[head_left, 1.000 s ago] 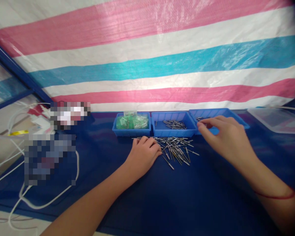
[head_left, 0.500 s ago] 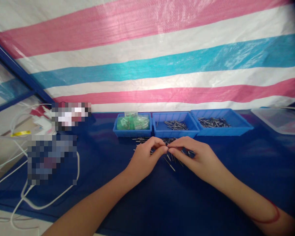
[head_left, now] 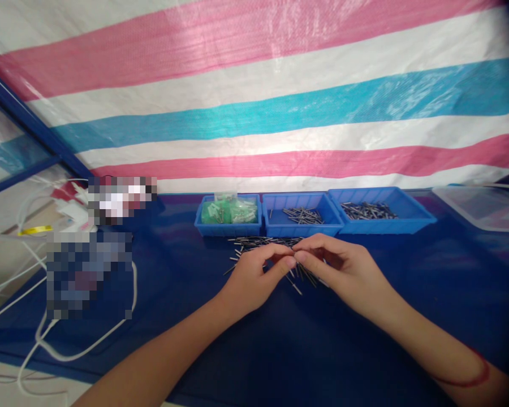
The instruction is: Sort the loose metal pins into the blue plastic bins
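My left hand (head_left: 254, 274) and my right hand (head_left: 341, 271) meet fingertip to fingertip just above a loose pile of thin metal pins (head_left: 258, 244) on the dark blue table. Both hands are pinched closed; what sits between the fingertips is too small to make out. Behind the pile stand three blue trays in a row: the left tray (head_left: 203, 217) holds green bagged parts, the middle tray (head_left: 275, 226) holds a few pins, the right tray (head_left: 411, 212) holds several darker pins.
White cables (head_left: 68, 353) loop over the table's left side beside blurred-out items. A clear plastic lid or box (head_left: 479, 209) lies at the far right. A striped pink, white and blue tarp (head_left: 254, 102) hangs behind the table.
My right hand came back from the right tray to the pin pile and met my left hand, which lifted off the table. Both now pinch together at the fingertips, shifted slightly right.
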Demonstrator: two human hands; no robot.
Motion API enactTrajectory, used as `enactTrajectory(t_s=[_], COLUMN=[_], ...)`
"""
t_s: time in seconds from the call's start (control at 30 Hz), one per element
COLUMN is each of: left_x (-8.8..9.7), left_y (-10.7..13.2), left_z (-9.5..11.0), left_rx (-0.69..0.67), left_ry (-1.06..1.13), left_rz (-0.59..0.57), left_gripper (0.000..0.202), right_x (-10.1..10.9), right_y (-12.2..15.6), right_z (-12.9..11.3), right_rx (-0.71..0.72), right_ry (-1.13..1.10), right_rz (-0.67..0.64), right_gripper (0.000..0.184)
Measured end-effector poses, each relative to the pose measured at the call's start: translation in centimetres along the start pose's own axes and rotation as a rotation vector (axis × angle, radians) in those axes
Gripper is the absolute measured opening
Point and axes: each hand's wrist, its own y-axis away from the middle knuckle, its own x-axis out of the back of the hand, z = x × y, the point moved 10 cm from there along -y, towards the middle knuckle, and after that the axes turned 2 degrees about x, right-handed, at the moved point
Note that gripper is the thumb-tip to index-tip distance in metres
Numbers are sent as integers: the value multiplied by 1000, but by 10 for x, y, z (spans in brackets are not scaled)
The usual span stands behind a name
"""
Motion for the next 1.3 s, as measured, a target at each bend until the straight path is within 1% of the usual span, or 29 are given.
enactTrajectory(t_s=[0.1,0.23,0.3,0.43,0.5,0.57,0.63,0.67,0.7,0.77,0.83,0.9,0.93,0.97,1.03,1.1,1.13,1.2,1.27,1.3], left_x=[-3,-4,-1,10,16,20,20,19,18,15,11,6,5,4,2,0,-2,-4,-6,-7], left_y=[1,1,1,2,3,3,3,3,3,5,7,9,11,12,12,11,11,9,7,7], left_z=[0,-1,0,5,8,12,16,19,22,28,29,25,22,19,14,10,9,6,4,4], left_rx=[-18,-14,-11,-35,-52,-60,-78,-100,-129,-203,-259,-284,-290,-293,-298,-306,-308,-302,-290,-290], left_ry=[22,-3,-23,-34,-53,-93,-157,-214,-292,-500,-682,-769,-793,-811,-829,-818,-805,-776,-764,-766], left_rz=[-2,1,19,99,138,167,150,127,99,40,-50,-165,-212,-247,-294,-323,-333,-343,-344,-343], left_gripper=[22,23,22,22,21,21,24,26,28,32,31,28,27,25,21,18,17,16,16,17], right_x=[-1,-3,-3,1,2,0,-2,1,8,34,71,108,123,133,147,149,145,128,107,99], right_y=[1,2,3,3,2,2,0,-1,-3,-6,-6,-3,-1,-1,0,-1,-4,-12,-18,-20], right_z=[0,-8,-13,-17,-18,-21,-24,-24,-24,-22,-18,-9,-6,-2,0,-3,-5,-9,-13,-14], right_rx=[5,76,114,152,158,182,211,222,228,222,186,77,41,18,13,84,139,232,257,252], right_ry=[7,22,18,24,54,102,153,180,217,336,500,635,690,738,808,782,723,562,437,409], right_rz=[12,1,-11,-4,5,-19,-57,-54,-25,113,316,498,556,577,616,600,552,393,232,183], right_gripper=[18,14,13,12,12,12,14,15,16,17,18,18,19,20,22,21,21,24,30,32])
